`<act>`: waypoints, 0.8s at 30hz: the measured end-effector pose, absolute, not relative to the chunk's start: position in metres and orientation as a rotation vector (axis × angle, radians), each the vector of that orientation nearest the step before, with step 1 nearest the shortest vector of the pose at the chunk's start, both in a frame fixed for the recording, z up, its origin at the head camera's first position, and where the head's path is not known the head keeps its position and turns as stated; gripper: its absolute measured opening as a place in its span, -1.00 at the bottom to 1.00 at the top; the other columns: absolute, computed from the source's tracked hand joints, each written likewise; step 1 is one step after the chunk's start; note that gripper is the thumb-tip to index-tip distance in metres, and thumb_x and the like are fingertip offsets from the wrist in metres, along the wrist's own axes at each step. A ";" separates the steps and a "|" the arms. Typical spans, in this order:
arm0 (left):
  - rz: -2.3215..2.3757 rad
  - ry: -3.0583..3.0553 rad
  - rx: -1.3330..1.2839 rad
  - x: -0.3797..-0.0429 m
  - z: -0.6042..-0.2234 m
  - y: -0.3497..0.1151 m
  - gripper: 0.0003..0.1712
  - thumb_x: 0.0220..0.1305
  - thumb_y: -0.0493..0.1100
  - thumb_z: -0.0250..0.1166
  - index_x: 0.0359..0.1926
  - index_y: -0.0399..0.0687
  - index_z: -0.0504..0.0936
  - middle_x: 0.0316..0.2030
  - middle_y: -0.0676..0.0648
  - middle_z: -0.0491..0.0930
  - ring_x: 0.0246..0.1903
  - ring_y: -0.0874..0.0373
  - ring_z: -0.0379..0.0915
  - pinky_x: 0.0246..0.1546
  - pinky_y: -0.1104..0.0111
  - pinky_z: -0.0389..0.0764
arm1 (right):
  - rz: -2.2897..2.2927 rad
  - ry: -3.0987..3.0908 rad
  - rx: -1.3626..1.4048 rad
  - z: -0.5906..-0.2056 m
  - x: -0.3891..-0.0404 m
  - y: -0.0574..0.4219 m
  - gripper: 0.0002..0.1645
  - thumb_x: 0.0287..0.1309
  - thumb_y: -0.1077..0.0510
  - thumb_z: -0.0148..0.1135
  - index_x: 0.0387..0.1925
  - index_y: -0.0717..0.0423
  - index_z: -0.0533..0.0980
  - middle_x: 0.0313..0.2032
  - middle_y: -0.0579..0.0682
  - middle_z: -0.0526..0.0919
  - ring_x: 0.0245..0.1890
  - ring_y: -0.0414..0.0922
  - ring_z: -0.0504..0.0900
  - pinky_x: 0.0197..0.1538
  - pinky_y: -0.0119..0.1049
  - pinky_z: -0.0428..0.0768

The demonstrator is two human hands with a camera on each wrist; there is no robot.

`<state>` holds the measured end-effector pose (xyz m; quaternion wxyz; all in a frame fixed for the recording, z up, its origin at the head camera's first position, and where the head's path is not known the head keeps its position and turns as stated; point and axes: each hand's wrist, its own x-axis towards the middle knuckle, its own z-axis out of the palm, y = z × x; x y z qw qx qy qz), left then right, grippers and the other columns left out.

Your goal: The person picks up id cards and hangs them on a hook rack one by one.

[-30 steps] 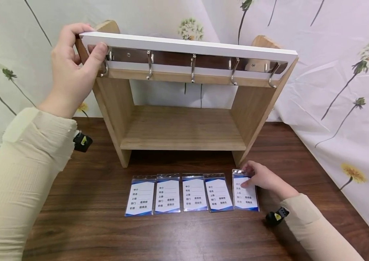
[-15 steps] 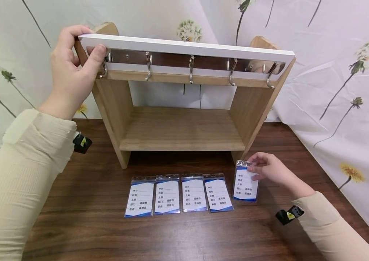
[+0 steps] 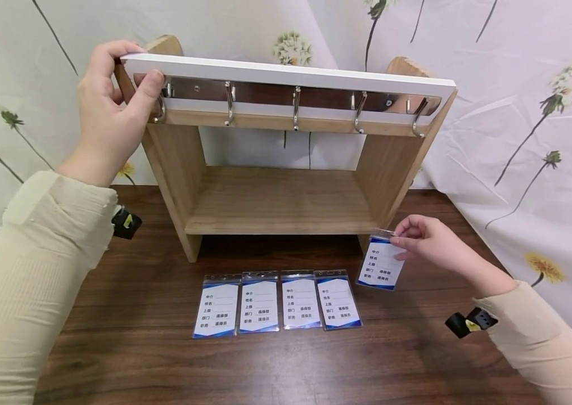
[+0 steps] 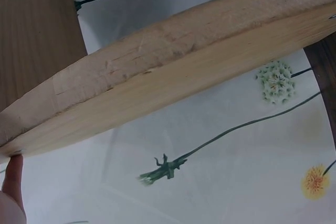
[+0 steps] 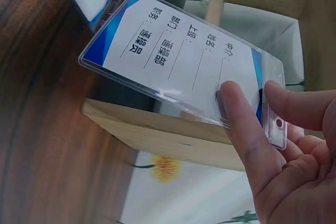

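My left hand (image 3: 116, 107) grips the left end of the white hook board (image 3: 286, 66), thumb on its front by the first hook. Along that board runs a metal strip with several silver hooks (image 3: 296, 108), all bare. A fingertip (image 4: 13, 182) of this hand touches the wooden side panel in the left wrist view. My right hand (image 3: 429, 242) pinches a badge holder (image 3: 381, 263) near its clear slotted top, off the table before the rack's right leg. The right wrist view shows the thumb and fingers at the slotted end of the badge holder (image 5: 178, 61), its printed face visible.
The wooden rack (image 3: 275, 197) stands at the back of the dark wooden table (image 3: 286, 371). Several more badge holders (image 3: 259, 304) lie in a row in front of it, printed faces up. A flowered cloth (image 3: 508, 112) hangs behind and to the right.
My right hand has lifted the rightmost badge holder off the table and moved it up and away toward the rack's right leg. My left hand has stayed on the hook board.
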<state>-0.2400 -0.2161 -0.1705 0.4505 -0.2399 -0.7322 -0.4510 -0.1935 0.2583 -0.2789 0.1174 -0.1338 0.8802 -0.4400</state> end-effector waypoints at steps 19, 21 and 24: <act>-1.150 -1.820 -0.562 -0.238 -0.170 -0.212 -0.73 0.32 -0.15 0.23 0.04 0.04 0.56 -0.13 0.35 0.46 -0.19 0.34 0.41 -0.42 0.62 0.42 | -1.245 2.686 -0.547 -0.204 -0.179 0.245 -0.82 0.32 0.37 0.14 -0.12 0.46 0.42 -0.37 -0.05 0.65 -0.39 -0.25 0.70 -0.26 -0.26 0.74; -1.148 -1.814 -0.574 -0.239 -0.170 -0.213 -0.72 0.33 -0.15 0.23 0.04 0.02 0.56 -0.12 0.35 0.46 -0.21 0.34 0.41 -0.43 0.63 0.41 | -1.252 2.692 -0.545 -0.198 -0.179 0.244 -0.82 0.31 0.36 0.16 -0.13 0.44 0.43 -0.40 -0.13 0.66 -0.40 -0.25 0.71 -0.26 -0.28 0.74; -1.115 -1.814 -0.602 -0.240 -0.170 -0.215 -0.70 0.34 -0.13 0.22 0.07 -0.02 0.55 -0.09 0.36 0.45 -0.21 0.35 0.40 -0.45 0.63 0.40 | -1.258 2.729 -0.523 -0.187 -0.179 0.244 -0.83 0.30 0.31 0.21 -0.16 0.38 0.48 -0.43 -0.22 0.70 -0.42 -0.25 0.73 -0.27 -0.32 0.73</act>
